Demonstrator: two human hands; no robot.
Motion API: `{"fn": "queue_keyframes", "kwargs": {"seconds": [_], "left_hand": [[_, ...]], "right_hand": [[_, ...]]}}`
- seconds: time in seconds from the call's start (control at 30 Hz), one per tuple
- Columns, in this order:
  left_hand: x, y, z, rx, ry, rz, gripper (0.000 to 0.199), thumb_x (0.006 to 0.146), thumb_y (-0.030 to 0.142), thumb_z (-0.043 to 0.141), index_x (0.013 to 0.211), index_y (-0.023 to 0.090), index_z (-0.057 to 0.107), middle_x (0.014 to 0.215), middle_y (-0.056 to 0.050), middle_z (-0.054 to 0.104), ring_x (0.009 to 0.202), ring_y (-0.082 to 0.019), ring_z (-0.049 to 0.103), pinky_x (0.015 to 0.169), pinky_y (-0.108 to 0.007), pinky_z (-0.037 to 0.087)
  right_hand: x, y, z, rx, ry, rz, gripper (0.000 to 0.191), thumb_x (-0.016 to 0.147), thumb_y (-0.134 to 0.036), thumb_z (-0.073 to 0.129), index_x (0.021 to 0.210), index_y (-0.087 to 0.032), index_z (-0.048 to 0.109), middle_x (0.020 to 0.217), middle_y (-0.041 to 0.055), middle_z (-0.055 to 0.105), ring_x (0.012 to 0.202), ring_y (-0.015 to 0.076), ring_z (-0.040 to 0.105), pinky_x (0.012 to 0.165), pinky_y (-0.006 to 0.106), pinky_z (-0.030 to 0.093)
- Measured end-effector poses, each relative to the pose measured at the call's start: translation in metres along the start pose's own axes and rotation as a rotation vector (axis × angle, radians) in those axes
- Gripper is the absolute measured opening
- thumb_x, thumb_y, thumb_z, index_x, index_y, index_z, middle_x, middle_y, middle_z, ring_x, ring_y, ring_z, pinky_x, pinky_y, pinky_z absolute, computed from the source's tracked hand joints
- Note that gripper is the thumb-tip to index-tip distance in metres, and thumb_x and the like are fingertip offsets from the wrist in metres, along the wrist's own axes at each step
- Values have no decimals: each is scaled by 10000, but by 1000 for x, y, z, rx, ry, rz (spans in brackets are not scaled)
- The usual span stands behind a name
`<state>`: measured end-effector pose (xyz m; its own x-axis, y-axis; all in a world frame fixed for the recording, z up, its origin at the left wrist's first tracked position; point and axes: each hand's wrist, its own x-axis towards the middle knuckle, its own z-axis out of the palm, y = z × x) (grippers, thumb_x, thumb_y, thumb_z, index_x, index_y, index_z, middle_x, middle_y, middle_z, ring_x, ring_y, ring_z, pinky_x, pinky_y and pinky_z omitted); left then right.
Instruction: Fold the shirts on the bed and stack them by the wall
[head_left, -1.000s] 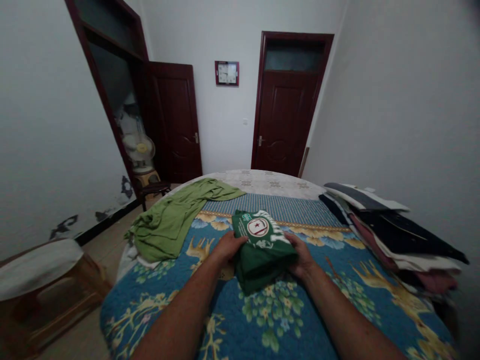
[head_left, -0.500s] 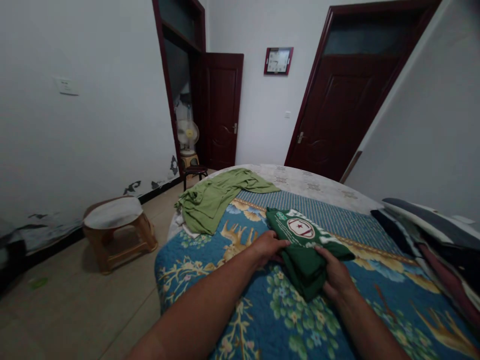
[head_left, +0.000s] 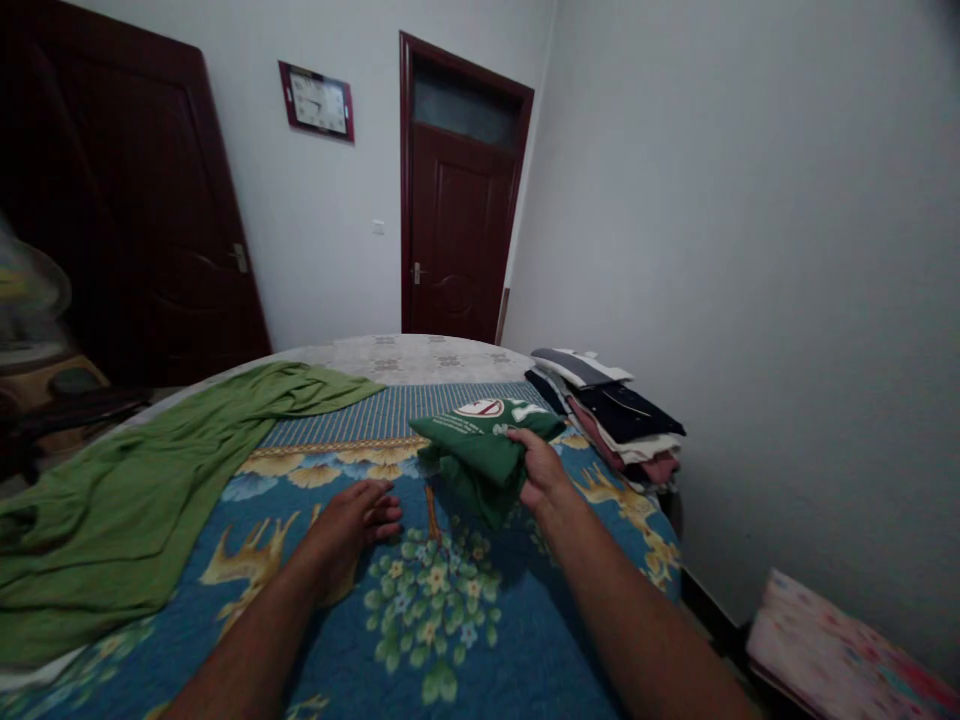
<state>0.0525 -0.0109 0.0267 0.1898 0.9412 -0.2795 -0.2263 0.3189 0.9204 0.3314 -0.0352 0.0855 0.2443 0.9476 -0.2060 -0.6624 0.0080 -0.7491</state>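
My right hand (head_left: pixel 541 474) grips the near right edge of a folded dark green T-shirt (head_left: pixel 472 455), with the thumb on top. A white print with a round red emblem shows on the shirt's upper face, and its near part droops in loose folds. My left hand (head_left: pixel 358 522) is off the shirt, over the blue floral quilt (head_left: pixel 450 640), with its fingers apart and nothing in them. To the left, a light green garment (head_left: pixel 142 490) lies spread out and wrinkled.
A stack of folded clothes (head_left: pixel 622 415) sits at the right edge of the round table, near the wall. Pale patterned tablecloth (head_left: pixel 405 352) shows beyond the quilt. A pink flowered box-like thing (head_left: pixel 840 645) stands low at the right. Dark red doors (head_left: pixel 465 220) are behind.
The view has turned right. My left hand has let go of the green T-shirt, while my right hand has carried it rightward, closer to the clothes stack.
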Motion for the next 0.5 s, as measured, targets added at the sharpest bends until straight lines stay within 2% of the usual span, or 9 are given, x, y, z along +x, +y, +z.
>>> {"fn": "queue_keyframes", "kwargs": {"seconds": [0.13, 0.33, 0.43, 0.5], "left_hand": [[-5, 1, 0, 23, 2, 0, 196, 958, 292, 747, 1097, 166, 692, 969, -101, 748, 775, -178, 760, 692, -289, 662], [-2, 2, -2, 29, 4, 8, 204, 961, 290, 754, 1113, 164, 704, 989, -115, 753, 788, -193, 765, 681, -298, 668], [-3, 3, -1, 33, 4, -4, 188, 949, 265, 763, 1099, 164, 710, 977, -114, 754, 774, -197, 762, 672, -304, 673], [-3, 4, -1, 31, 11, -9, 193, 950, 269, 764, 1106, 167, 713, 977, -114, 754, 781, -200, 765, 672, -303, 675]], "right_hand": [[15, -71, 2, -15, 16, -140, 335, 749, -161, 681, 1077, -134, 745, 874, 83, 822, 973, 287, 804, 964, 448, 669], [60, -218, 3, -35, -29, -438, 320, 854, -182, 609, 1134, -103, 740, 921, 91, 816, 923, 240, 780, 951, 444, 657], [79, -272, -17, -9, -35, -586, 322, 879, -185, 578, 1143, -107, 746, 980, 94, 818, 953, 225, 764, 990, 436, 630], [87, -287, -42, -34, 41, -591, 311, 881, -185, 572, 1123, -102, 750, 976, 105, 813, 966, 232, 754, 1005, 452, 615]]}}
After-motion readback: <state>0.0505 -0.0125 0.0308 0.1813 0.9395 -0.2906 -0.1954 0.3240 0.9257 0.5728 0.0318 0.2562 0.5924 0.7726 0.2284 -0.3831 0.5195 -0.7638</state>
